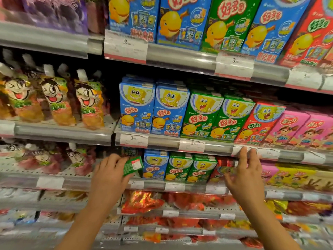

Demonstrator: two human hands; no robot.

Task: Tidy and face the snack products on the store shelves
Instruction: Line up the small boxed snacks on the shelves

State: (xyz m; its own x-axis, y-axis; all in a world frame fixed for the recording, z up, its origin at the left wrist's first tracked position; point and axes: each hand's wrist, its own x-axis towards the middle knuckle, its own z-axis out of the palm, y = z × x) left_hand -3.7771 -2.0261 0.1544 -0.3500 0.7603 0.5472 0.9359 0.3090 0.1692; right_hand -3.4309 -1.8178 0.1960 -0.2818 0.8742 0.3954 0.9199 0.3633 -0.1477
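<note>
Holding a small green snack box (pixel 133 166) at the third shelf down, both hands raised to the row.

The left hand (pixel 110 171) pinches the tilted green box just left of the upright blue box (pixel 155 164) and two green boxes (pixel 191 167). The right hand (pixel 246 175) hovers with fingers spread in front of the red packs (pixel 222 168), fingertips (pixel 243 152) reaching the shelf edge (pixel 216 147) above.

On the middle shelf stood two blue boxes (pixel 137 107), two green boxes (pixel 201 116), one red box (pixel 257 125) and two pink boxes (pixel 286 130). Three front spouted pouches (pixel 54 98) stood to their left. Two hands (pixel 110 170) were in view.
</note>
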